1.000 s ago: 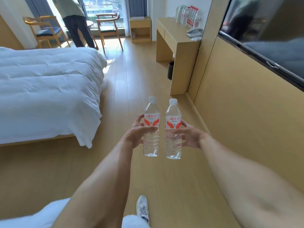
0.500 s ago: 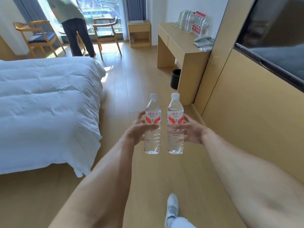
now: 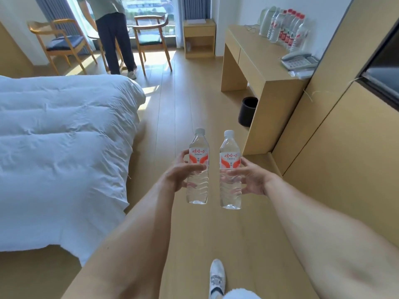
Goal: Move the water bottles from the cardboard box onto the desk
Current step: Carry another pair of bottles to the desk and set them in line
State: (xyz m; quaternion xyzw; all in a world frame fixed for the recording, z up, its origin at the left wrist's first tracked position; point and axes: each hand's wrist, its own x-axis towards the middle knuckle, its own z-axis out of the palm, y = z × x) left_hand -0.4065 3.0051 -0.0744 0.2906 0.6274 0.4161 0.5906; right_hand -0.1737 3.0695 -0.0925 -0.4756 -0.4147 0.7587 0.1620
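- The left hand [image 3: 183, 173] is wrapped around the middle of the left water bottle [image 3: 198, 167]; the right hand [image 3: 251, 180] holds the right water bottle [image 3: 230, 169] in the same way. Both bottles are upright in the air, near each other but not touching.
- The desk [image 3: 259, 59] is at about 1 o'clock, well apart from the hands. A row of bottles [image 3: 287, 29] already stands at its far end, beside the telephone [image 3: 299, 60].
- I judge this step is the carrying. It is good to keep the bottles vertical and the fingers firm on the ribbed part.
- To set them down well, choose a bare part of the desk surface, lower each base flat, then release.
- The bed [image 3: 64, 147] at 9 o'clock and the black bin [image 3: 248, 111] leave a free way on the floor.
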